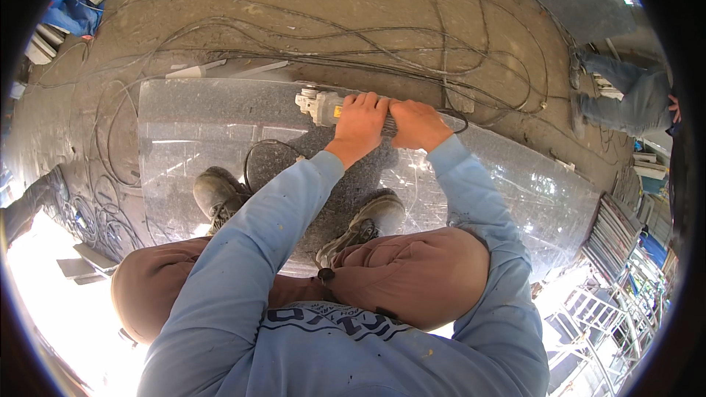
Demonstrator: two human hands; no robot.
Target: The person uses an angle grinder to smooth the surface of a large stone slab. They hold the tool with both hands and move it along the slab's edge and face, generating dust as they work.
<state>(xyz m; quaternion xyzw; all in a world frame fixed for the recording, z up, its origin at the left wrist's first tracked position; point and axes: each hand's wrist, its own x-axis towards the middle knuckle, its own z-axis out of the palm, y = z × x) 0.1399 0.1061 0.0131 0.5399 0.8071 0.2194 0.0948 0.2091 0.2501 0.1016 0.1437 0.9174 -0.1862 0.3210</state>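
Both hands are gripping an angle grinder (331, 106) at the far edge of a polished stone slab (220, 147).

The left hand (360, 123) and right hand (417, 123) are closing fully around the body side by side, its long axis running left-right, with the head projecting left beyond the left hand. The disc is hidden, and the cable (456, 121) is trailing right.

this is a stone-cutting yard or workshop floor: a large polished grey speckled granite slab (220, 154) lies flat on a dusty bare concrete floor (309, 7) strewn with tangled black power cables (412, 44). stacked thin stone tiles (614, 231) stand on edge at the right (beside metal racking), and a handheld grey angle grinder (321, 106) rests at the slab's far edge.
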